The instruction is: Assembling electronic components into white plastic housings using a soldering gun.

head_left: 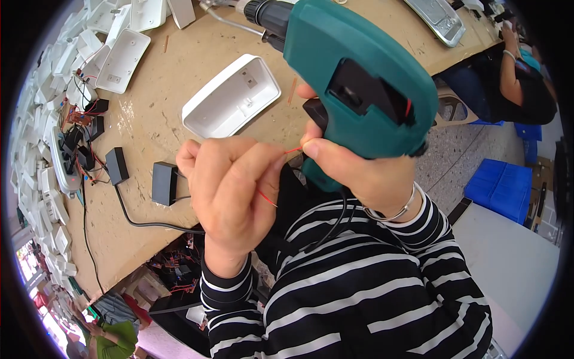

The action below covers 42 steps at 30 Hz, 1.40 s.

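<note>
My left hand (230, 182) is closed, pinching a thin red wire (293, 149) between thumb and fingers; its loose end hangs below the palm. My right hand (373, 176) wraps around the handle of a green pistol-shaped soldering gun (365, 54) with a black trigger and a metal feed tube. The thumb and a finger of that same hand pinch the wire's other part, so a short stretch spans both hands. Just beyond my hands, an open white plastic housing (200, 116) lies on the wooden table. The gun's tip is cut off by the upper edge.
Many white housings (122, 60) pile up along the table's left side, beside wired parts (78, 116). Two black boxes (164, 183) with cables lie near the left hand. A silver tray-like piece (439, 21) is at the far right. Another person (520, 84) sits on the right.
</note>
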Each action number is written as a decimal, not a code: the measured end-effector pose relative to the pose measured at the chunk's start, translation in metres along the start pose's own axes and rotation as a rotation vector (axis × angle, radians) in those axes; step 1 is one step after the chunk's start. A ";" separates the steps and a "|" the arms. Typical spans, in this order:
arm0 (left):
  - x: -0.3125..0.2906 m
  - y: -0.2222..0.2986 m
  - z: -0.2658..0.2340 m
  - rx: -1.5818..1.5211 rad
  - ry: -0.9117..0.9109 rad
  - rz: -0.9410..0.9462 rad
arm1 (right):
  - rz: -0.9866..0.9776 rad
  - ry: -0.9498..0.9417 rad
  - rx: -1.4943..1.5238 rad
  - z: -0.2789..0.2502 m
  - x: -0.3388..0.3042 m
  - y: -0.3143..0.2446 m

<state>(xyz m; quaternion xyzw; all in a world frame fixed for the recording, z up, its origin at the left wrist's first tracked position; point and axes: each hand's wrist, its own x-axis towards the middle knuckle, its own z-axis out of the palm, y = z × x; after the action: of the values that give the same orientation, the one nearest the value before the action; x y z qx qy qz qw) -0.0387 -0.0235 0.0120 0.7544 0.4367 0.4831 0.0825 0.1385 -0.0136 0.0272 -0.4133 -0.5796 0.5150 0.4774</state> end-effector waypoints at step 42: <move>0.024 -0.012 0.030 0.738 0.077 -0.107 | 0.320 -0.081 0.072 -0.054 -0.089 -0.006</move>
<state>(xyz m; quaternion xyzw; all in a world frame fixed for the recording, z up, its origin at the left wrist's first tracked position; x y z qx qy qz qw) -0.0179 0.0103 0.0059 0.6906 0.6230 0.3163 -0.1866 0.2097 -0.0899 0.0225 -0.4618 -0.5062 0.6214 0.3799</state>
